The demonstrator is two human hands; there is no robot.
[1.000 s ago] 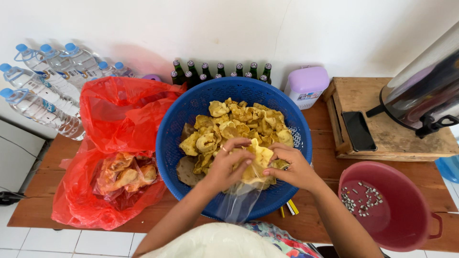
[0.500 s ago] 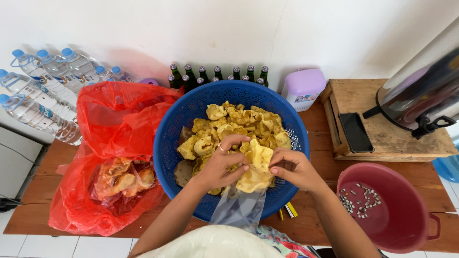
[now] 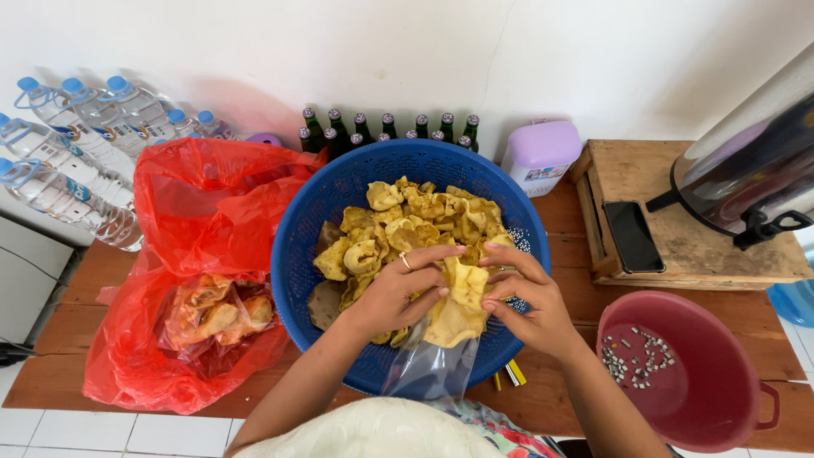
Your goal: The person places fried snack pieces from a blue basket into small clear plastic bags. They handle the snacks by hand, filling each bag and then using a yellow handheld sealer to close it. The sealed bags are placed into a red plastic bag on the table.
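Observation:
A blue perforated basket (image 3: 322,212) on the wooden table holds a heap of yellow crackers (image 3: 415,212). Over its near side my left hand (image 3: 397,290) and my right hand (image 3: 524,298) close together on a bunch of crackers (image 3: 458,304) at the mouth of a clear plastic bag (image 3: 428,366). The bag hangs down over the basket's front rim towards me. My left hand wears a ring and grips the bag's left edge with the crackers. My right hand pinches the right side.
A red plastic bag (image 3: 182,254) with packed crackers lies left of the basket. Water bottles (image 3: 76,161) and dark glass bottles (image 3: 386,127) line the wall. A purple-lidded tub (image 3: 541,151), a wooden box (image 3: 678,212) with a phone, a metal urn (image 3: 755,170) and a red bucket (image 3: 687,373) stand right.
My hands have stayed over the bag's mouth, shifting slightly while pressing more crackers into the clear bag. The camera view has moved a little.

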